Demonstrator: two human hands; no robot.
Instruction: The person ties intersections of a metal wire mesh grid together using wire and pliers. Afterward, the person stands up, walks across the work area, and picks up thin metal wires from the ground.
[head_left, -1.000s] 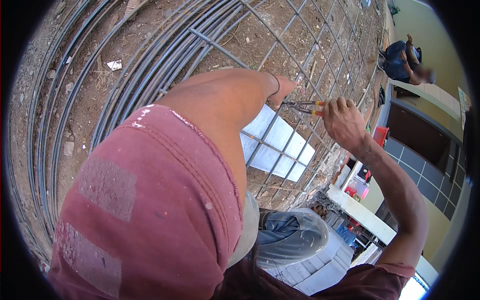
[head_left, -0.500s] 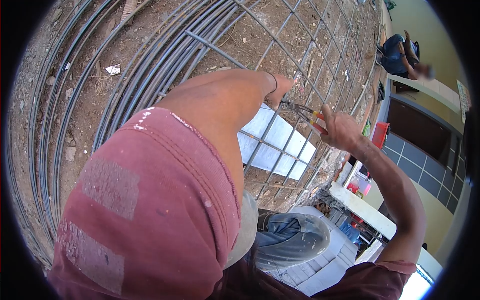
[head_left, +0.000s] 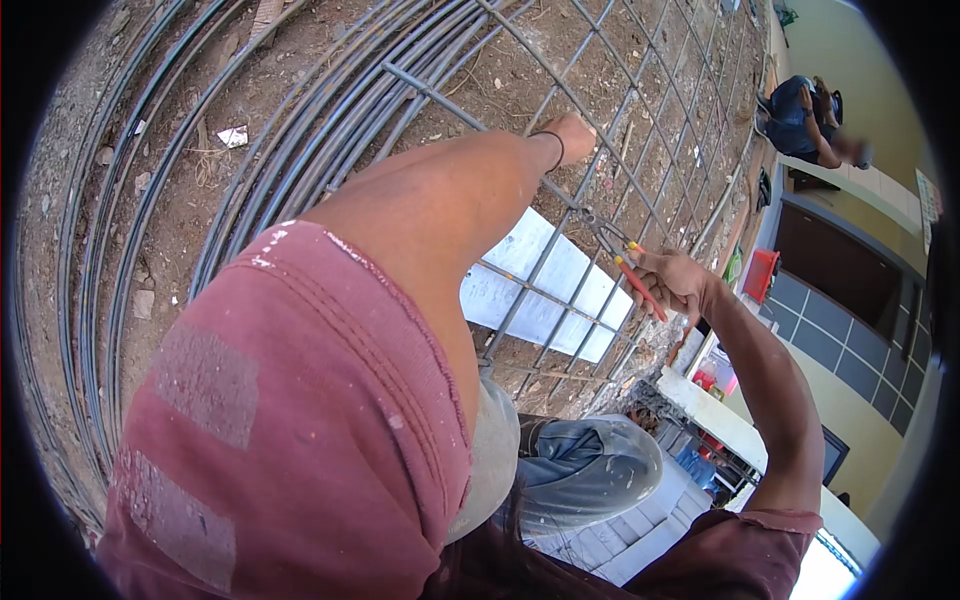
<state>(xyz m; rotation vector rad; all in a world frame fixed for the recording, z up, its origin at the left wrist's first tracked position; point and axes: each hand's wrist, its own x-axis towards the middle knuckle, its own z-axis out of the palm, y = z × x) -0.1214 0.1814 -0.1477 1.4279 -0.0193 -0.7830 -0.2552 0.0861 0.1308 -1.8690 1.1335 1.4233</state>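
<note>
The right hand (head_left: 668,283) has its fingers around the pincers (head_left: 613,245), whose head meets the rebar mesh (head_left: 543,292); the left hand (head_left: 573,138) curls nearby, contents unclear.

The wearer's two hands (head_left: 570,138), one pair of pliers (head_left: 612,245), one white sheet (head_left: 524,245), one wristband (head_left: 558,151) and one other person (head_left: 795,120).

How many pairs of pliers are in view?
1: the pliers, held in the right hand, tips at the steel mesh. Others may be hidden.
</note>
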